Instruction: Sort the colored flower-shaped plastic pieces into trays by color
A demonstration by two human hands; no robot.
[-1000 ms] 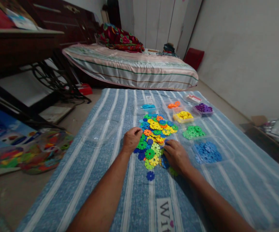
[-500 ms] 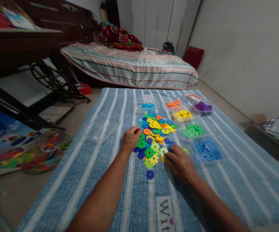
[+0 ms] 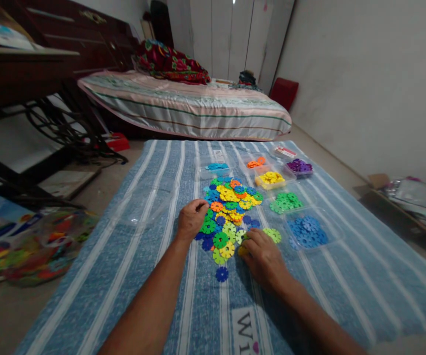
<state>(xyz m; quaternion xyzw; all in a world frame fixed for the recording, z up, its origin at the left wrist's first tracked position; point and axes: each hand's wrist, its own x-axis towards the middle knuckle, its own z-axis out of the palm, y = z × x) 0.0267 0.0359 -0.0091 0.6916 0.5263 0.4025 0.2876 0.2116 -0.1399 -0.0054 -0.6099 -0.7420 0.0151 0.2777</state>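
Observation:
Colourful notched plastic discs (image 3: 229, 204) lie in a loose pile on the striped cloth in front of me. My left hand (image 3: 191, 220) is at the pile's left edge, its thumb and fingers pinched together; whatever they hold is hidden. At the near right edge of the pile, my right hand (image 3: 262, 255) has its fingers bent down and drawn together over the discs. A yellow disc (image 3: 241, 251) peeks out beneath those fingertips. Beyond the right knuckles rests a lime disc (image 3: 272, 235). One dark blue disc (image 3: 222, 274) lies apart, nearer to me.
Clear tubs hold sorted discs: blue (image 3: 308, 231), green (image 3: 287, 202), yellow (image 3: 271, 178), purple (image 3: 299, 166), orange (image 3: 255, 162) and light blue (image 3: 216, 166). A transparent lid (image 3: 139, 209) lies left. The striped cloth (image 3: 124, 281) spreads beneath; a bed (image 3: 186, 108) stands behind.
The camera view has swung slightly right and up. My right fingers have drawn closer together, and more of the lime disc beside them shows. The left hand keeps its pinch at the same spot.

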